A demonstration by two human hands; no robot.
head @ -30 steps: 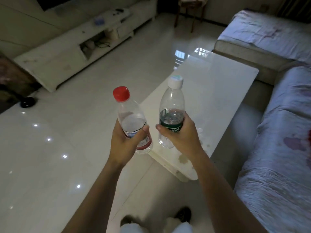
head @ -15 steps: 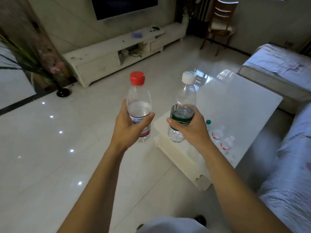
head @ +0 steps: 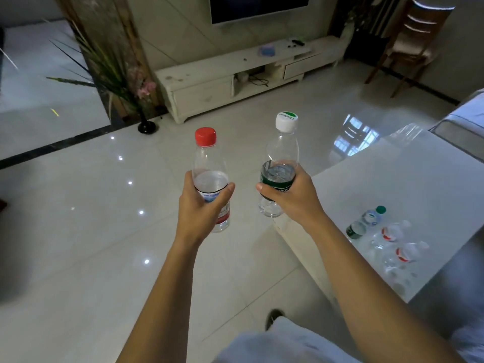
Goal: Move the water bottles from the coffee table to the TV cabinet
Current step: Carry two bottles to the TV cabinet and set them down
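My left hand grips a clear bottle with a red cap, held upright over the floor. My right hand grips a clear bottle with a white cap and dark green label, also upright, just left of the white coffee table. On the table lie three more bottles: one with a green cap and two with red labels. The white TV cabinet stands against the far wall, under the TV.
A glossy tiled floor stretches between me and the cabinet. A plant in a black vase stands left of the cabinet, a wooden chair at the far right. A blue item and dark remotes lie on the cabinet top.
The view has swung left and up, bringing the TV cabinet to centre. Both hands still hold their bottles, now further left of the coffee table, which has slid to the right.
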